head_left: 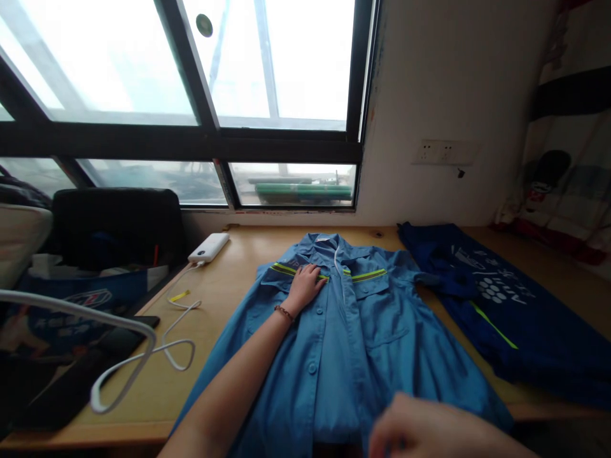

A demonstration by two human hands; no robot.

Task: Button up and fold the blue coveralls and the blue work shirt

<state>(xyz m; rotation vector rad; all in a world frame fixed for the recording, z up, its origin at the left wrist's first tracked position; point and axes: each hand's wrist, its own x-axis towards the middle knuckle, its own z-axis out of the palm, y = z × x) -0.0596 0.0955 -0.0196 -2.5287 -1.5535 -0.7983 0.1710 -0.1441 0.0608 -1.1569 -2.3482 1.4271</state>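
Note:
A blue button-up work shirt (334, 331) with yellow-green reflective strips lies front up on the table, collar toward the window. Its front is unbuttoned, with buttons showing down the left edge and the other edge loosely overlapping. My left hand (305, 287), a beaded bracelet at its wrist, lies flat on the chest near the left strip, fingers spread out. Down at the lower frame edge, my right hand (420, 427) is curled closed at the shirt's front edge near the hem. It is somewhat blurred, and its fingertips are partly hidden.
Dark blue printed clothing (515, 305) lies to the right on the wooden table (229, 299). A white power bank (209, 247) with a white cable (179, 346) is at the left. Beyond the table's left edge stand a black chair (117, 219) and a blue bag (90, 305).

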